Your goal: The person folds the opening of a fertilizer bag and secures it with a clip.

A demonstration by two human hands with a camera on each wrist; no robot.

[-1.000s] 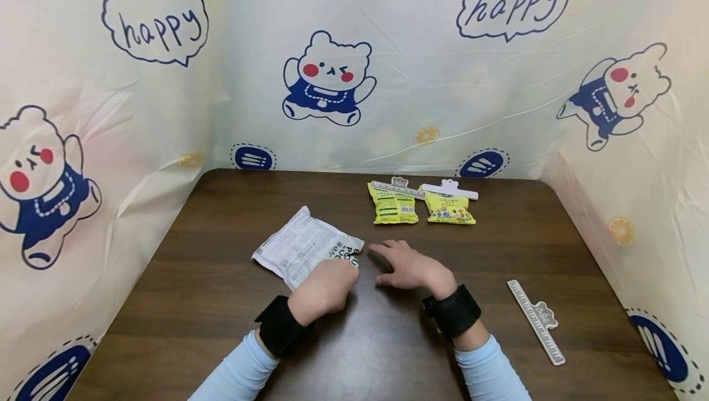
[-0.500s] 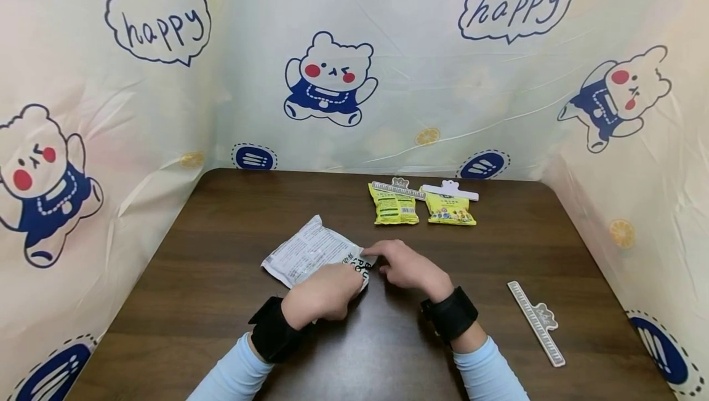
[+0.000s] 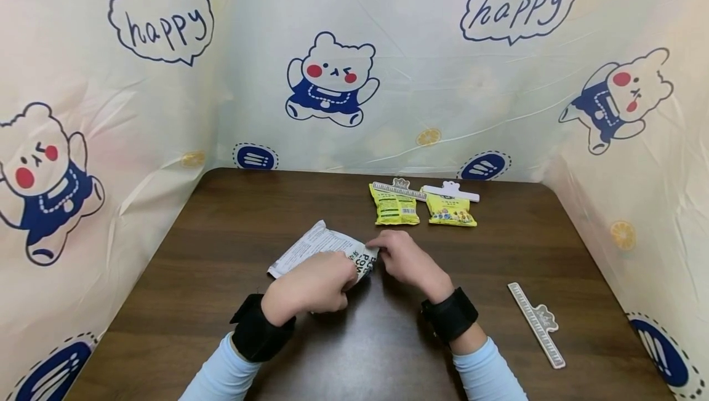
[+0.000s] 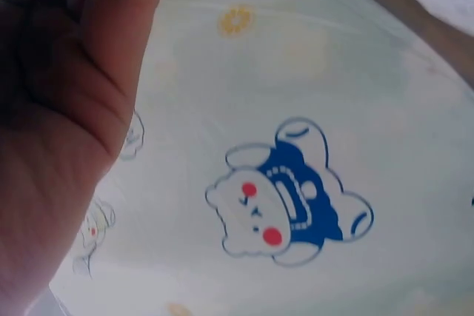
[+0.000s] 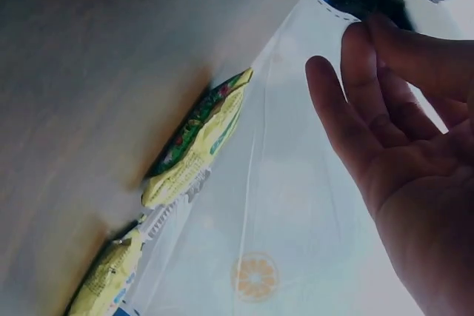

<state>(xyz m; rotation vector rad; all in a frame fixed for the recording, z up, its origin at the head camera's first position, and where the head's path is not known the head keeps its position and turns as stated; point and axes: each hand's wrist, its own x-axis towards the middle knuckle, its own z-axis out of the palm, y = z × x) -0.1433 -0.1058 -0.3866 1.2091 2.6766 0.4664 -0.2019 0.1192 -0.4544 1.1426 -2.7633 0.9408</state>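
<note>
The white packet (image 3: 316, 247), printed with small text and bold black lettering at its right end, lay on the brown counter (image 3: 210, 235) and served as the reference point. The left hand (image 3: 312, 281) reached over the packet's near side and covered part of it; its grip was closed with bent fingers on the near corner of the lettered end. The right hand (image 3: 407, 259) stood just right of the packet, its grip pinching the far corner of that end between thumb and forefinger. In the right wrist view the thumb met a fingertip at a dark edge; in the left wrist view the left fingertips lay out of frame.

Beyond the packet and to its right were two yellow snack bags: a left bag (image 3: 397, 210) with a barcode and a right bag (image 3: 452, 211) with small coloured pictures. A ribbed sealing clip (image 3: 399, 190) lay across the top of the former, a white sealing clip (image 3: 451, 193) across that of the latter. A loose sealing clip (image 3: 536, 326) lay well to the packet's right and nearer the person. Behind the packet rose a bear-printed backdrop (image 3: 410, 99).
</note>
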